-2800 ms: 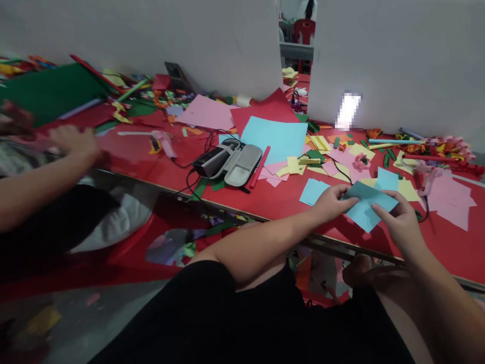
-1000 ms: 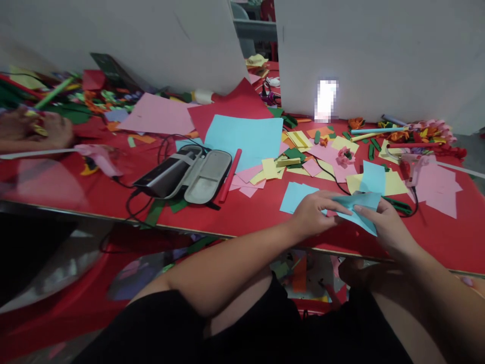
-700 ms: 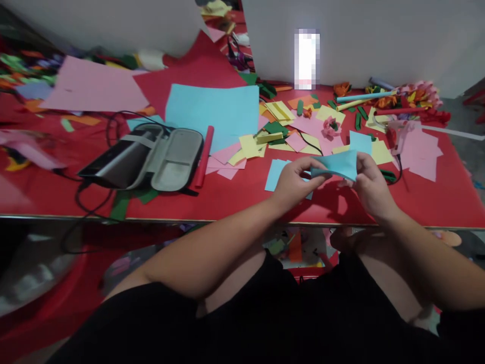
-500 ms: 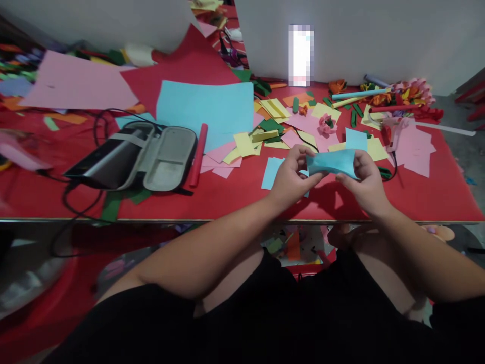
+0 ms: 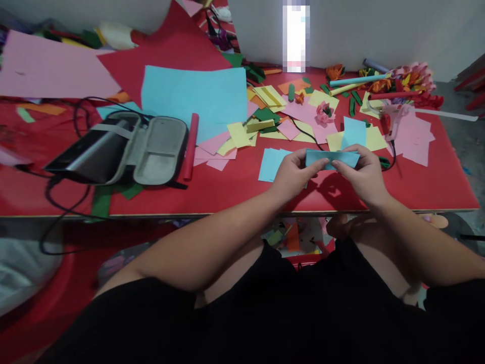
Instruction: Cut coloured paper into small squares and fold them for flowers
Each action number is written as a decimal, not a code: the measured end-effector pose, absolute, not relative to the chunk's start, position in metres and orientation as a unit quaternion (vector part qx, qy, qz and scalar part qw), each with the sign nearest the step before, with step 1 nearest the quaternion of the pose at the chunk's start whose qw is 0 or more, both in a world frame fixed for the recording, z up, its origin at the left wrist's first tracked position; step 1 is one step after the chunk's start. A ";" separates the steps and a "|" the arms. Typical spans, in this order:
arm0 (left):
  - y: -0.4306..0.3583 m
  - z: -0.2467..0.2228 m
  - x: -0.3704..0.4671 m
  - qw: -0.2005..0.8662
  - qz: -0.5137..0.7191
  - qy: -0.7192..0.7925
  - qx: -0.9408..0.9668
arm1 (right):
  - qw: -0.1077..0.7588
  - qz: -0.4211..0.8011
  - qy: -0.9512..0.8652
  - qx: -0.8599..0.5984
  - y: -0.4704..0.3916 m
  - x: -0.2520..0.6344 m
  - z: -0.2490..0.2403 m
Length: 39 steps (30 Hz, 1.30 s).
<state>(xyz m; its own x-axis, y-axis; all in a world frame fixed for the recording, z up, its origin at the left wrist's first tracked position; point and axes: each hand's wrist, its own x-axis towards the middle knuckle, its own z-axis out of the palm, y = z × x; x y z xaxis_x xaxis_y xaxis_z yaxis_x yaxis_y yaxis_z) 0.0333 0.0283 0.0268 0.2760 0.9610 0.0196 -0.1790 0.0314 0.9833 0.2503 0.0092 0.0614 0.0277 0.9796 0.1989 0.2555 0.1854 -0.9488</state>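
Observation:
A small blue piece of paper (image 5: 317, 158), folded into a narrow strip, is held level above the red table. My left hand (image 5: 292, 174) pinches its left part, with the thumb on the near face. From the other side my right hand (image 5: 364, 174) grips it, its thumb close to the left thumb near the middle. The fingers behind the paper are partly hidden. Blue paper squares (image 5: 269, 164) lie beside my left hand, and another blue square (image 5: 355, 132) rests just beyond my right hand.
An open case (image 5: 161, 151) with cables and a red paper roll (image 5: 191, 146) lie at left. A pink glue gun (image 5: 394, 119) stands at right, near paper flowers (image 5: 413, 83). Large blue (image 5: 197, 96) and pink sheets (image 5: 56, 65) cover the back left. A lit screen (image 5: 296, 38) leans behind.
The blue paper, bowed and wider before, is now a flatter, narrower strip. Both thumbs have come together at its middle. The whole view has shifted slightly.

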 end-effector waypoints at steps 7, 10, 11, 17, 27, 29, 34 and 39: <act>0.030 0.026 0.033 0.617 0.477 0.377 0.499 | 0.489 0.413 -0.562 -0.525 0.011 0.252 0.060; 0.031 0.028 0.033 0.609 0.479 0.388 0.500 | 0.482 0.409 -0.562 -0.534 0.011 0.254 0.059; 0.031 0.028 0.033 0.605 0.479 0.392 0.501 | 0.482 0.407 -0.563 -0.534 0.011 0.254 0.059; 0.032 0.030 0.032 0.600 0.474 0.393 0.511 | 0.489 0.406 -0.566 -0.525 0.012 0.254 0.056; 0.034 0.023 0.032 0.590 0.481 0.380 0.526 | 0.491 0.414 -0.564 -0.519 0.012 0.253 0.059; 0.035 0.023 0.031 0.590 0.479 0.379 0.529 | 0.485 0.416 -0.564 -0.523 0.012 0.254 0.059; 0.034 0.027 0.031 0.587 0.484 0.367 0.536 | 0.482 0.416 -0.567 -0.522 0.013 0.253 0.059; 0.034 0.028 0.030 0.581 0.484 0.378 0.534 | 0.477 0.417 -0.565 -0.529 0.012 0.252 0.059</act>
